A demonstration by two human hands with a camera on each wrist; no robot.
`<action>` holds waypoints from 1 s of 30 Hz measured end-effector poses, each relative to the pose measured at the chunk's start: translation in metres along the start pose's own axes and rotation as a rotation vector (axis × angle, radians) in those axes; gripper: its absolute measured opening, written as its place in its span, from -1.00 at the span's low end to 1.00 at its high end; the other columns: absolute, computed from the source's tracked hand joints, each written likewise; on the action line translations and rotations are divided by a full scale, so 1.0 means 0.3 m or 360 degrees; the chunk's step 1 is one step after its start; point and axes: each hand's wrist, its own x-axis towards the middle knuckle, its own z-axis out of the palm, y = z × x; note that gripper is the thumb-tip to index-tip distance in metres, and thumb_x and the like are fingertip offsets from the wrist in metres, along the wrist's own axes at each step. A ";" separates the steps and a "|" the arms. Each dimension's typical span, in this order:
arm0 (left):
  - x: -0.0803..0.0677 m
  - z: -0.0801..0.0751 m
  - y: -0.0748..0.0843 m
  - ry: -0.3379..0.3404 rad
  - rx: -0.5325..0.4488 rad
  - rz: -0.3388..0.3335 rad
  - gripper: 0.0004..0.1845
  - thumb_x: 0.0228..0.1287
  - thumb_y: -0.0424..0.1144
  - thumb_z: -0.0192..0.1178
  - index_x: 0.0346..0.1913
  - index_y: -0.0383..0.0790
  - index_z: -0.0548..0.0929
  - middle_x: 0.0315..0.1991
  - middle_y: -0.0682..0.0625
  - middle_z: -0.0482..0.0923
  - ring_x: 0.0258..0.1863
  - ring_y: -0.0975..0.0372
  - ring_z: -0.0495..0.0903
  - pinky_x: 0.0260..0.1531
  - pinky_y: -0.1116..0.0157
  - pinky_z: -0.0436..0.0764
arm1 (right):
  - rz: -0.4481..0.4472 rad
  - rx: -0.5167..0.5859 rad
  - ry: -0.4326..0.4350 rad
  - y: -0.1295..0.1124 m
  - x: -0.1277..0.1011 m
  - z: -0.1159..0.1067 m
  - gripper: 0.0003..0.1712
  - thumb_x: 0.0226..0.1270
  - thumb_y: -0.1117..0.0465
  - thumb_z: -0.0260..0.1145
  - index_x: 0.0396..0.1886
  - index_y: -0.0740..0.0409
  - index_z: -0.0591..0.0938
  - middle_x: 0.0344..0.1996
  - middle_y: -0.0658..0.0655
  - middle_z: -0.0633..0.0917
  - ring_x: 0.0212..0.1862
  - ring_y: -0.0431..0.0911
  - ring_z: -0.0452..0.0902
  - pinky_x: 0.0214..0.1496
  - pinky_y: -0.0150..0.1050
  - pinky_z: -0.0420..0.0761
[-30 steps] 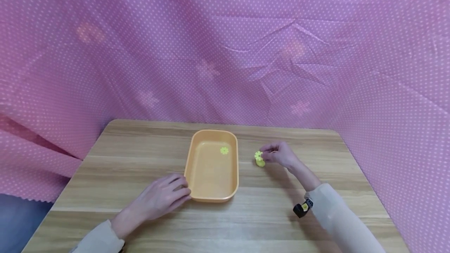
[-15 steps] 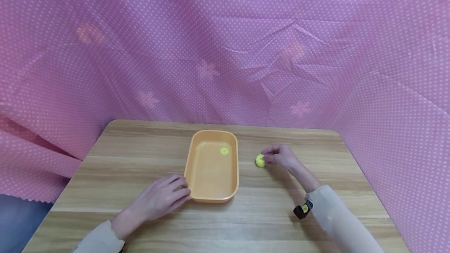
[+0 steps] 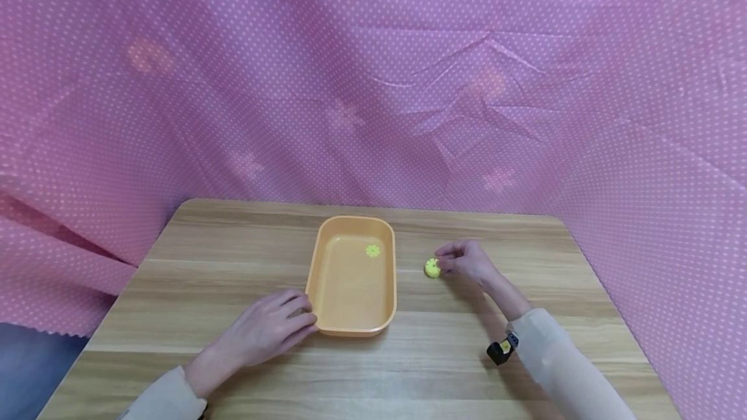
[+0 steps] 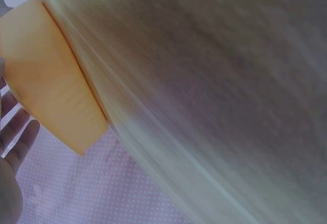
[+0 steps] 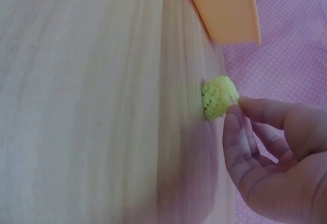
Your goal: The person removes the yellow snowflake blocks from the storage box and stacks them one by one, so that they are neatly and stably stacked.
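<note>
A yellow notched, flower-shaped disc lies inside the orange rectangular tray, towards its far right corner. My left hand touches the tray's near left corner, its fingers extended along the outer wall; in the left wrist view they look spread beside the tray. To the right of the tray, several similar yellow discs form a short stack on the table. The thumb and a finger of my right hand pinch the edge of the top disc, which sits on the pile.
A wood-grain table carries everything. Pink dotted cloth hangs behind it and along both sides. A small black device is strapped at the right wrist.
My right hand has lowered its disc, which was tilted above the others, until it lies flat on the stack. The left hand and tray have stayed put.
</note>
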 end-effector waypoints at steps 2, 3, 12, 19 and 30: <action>0.000 0.000 0.000 0.0002 -0.0001 0.0002 -0.87 0.31 -0.11 0.20 -0.32 -0.04 0.69 -0.28 0.08 0.61 -0.16 0.18 0.62 -0.18 0.25 0.69 | -0.0007 -0.0012 0.0003 0.002 0.000 0.000 -0.62 0.17 0.44 0.35 -0.01 0.54 0.57 -0.24 0.37 0.74 -0.36 -0.14 0.71 -0.21 -0.20 0.77; 0.000 0.000 0.000 0.0002 -0.0001 0.0003 -0.87 0.31 -0.11 0.20 -0.32 -0.04 0.69 -0.28 0.08 0.61 -0.17 0.18 0.62 -0.18 0.25 0.69 | -0.0014 -0.0017 0.0003 0.003 0.001 0.001 -0.61 0.17 0.44 0.35 -0.01 0.54 0.57 -0.25 0.38 0.74 -0.35 -0.14 0.71 -0.22 -0.21 0.77; 0.001 0.001 -0.001 0.0012 -0.0002 0.0005 -0.88 0.29 -0.10 0.22 -0.32 -0.04 0.69 -0.28 0.07 0.61 -0.17 0.17 0.63 -0.19 0.25 0.70 | -0.0009 -0.0048 -0.0003 0.006 -0.001 0.004 -0.62 0.19 0.44 0.34 0.01 0.52 0.58 -0.22 0.37 0.73 -0.33 -0.16 0.69 -0.22 -0.24 0.77; 0.000 0.001 -0.001 0.0002 0.0000 -0.0006 -0.88 0.29 -0.10 0.22 -0.32 -0.03 0.69 -0.28 0.08 0.61 -0.17 0.18 0.62 -0.22 0.25 0.70 | 0.0016 -0.0049 0.0005 0.008 0.004 0.004 -0.63 0.19 0.44 0.33 0.00 0.52 0.57 -0.22 0.38 0.73 -0.36 -0.16 0.68 -0.21 -0.23 0.76; 0.001 0.001 -0.002 -0.0002 -0.0004 -0.0009 -0.87 0.29 -0.10 0.22 -0.32 -0.04 0.69 -0.29 0.08 0.60 -0.17 0.18 0.62 -0.23 0.26 0.70 | 0.0009 -0.0061 0.0009 -0.016 -0.003 -0.002 -0.64 0.26 0.36 0.30 0.00 0.51 0.57 -0.25 0.33 0.72 -0.33 -0.06 0.68 -0.20 -0.19 0.75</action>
